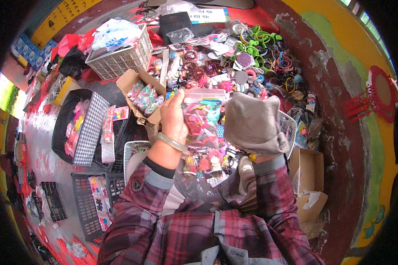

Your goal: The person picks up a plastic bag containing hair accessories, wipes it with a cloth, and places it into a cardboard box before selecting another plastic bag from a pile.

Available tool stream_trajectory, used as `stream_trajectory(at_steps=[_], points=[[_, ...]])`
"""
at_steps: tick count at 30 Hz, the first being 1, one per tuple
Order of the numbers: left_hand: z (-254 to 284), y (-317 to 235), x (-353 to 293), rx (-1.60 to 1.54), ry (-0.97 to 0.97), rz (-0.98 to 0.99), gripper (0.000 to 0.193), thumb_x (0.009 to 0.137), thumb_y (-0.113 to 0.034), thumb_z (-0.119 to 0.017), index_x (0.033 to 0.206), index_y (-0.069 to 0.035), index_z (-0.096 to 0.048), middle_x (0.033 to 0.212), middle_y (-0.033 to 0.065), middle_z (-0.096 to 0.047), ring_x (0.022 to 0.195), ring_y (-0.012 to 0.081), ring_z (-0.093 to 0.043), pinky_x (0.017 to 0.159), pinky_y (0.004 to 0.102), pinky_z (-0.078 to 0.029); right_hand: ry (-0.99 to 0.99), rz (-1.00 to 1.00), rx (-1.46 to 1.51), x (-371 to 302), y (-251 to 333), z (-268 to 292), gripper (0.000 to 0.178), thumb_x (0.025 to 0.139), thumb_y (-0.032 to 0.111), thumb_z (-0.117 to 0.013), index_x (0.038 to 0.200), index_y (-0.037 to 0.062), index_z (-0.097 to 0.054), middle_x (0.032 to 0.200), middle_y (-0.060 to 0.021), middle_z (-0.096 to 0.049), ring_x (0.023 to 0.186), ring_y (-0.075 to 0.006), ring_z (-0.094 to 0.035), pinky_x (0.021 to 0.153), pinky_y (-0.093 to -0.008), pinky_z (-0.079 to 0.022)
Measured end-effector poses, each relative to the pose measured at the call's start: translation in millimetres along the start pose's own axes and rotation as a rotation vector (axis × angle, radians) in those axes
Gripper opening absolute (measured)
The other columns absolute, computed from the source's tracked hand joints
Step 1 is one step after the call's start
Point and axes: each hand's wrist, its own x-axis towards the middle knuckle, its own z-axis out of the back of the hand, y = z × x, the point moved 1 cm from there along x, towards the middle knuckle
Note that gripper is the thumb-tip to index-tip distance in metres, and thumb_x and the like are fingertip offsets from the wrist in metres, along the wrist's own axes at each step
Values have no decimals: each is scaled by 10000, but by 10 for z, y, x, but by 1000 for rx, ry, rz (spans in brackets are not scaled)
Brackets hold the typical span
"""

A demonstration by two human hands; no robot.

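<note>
- Gripping the left edge of a clear, zip-top plastic bag, my left hand has its thumb and fingers closed on the film; from my distant seat I make out small pink, red and teal pieces packed inside.
- I have the zip-top bag roughly upright in front of the body, raised over a dense, many-coloured heap of small accessories.
- A soft, baggy grey cloth covering hides my right hand, so I cannot tell how far open it is or whether it has hold of anything.
- The grey covering sits just right of the zip-top bag; I cannot tell whether the two touch.
- A pale, smooth, ring-shaped bangle circles my left wrist, below which comes a red-and-grey plaid sleeve.
- Left of my left hand I see an open brown cardboard box holding small pink-and-green packets; beyond it stands a pale plastic lattice crate topped by a crumpled white plastic bag.
- Farther left I spot a black-and-white houndstooth box with pink pieces inside.
- Toward the heap's far right lie bright green curved loops.
</note>
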Motion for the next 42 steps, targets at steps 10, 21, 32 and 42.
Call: stream_trajectory(at_steps=[10, 21, 32, 42], points=[[-151, 205, -183, -70, 72, 164, 305, 922, -262, -510, 1005, 17, -600, 914, 101, -637, 827, 190, -611, 726, 323, -501, 328, 551, -1599, -22, -492, 95, 453, 901, 88, -462, 1343, 35, -374, 1336, -101, -431, 1213, -186, -428, 1043, -310, -317], [-326, 118, -394, 403, 571, 195, 632, 860, -424, -598, 1318, -44, -385, 1115, 26, -510, 1001, 121, -493, 892, 279, -408, -60, 328, -597, 441, -150, 59, 474, 857, 140, -527, 1302, 17, -417, 1269, -108, -433, 1166, -188, -397, 989, -307, -295], [-365, 338, -442, 391, 792, 183, 735, 772, -143, -722, 1347, -45, -275, 1169, 51, -511, 1042, 144, -524, 868, 288, -461, -141, 615, -701, 477, -164, 328, 377, 889, 189, -558, 1216, 11, -501, 1085, -65, -532, 964, -141, -500, 829, -275, -405], [-346, 151, -446, 105, 510, 547, 457, 746, 1, -660, 1174, -56, -509, 1012, 44, -607, 933, 170, -613, 800, 342, -530, -101, 454, -828, 358, 66, -39, 556, 888, 584, -343, 689, 83, -480, 642, 1, -468, 565, -109, -440, 515, -245, -358]])
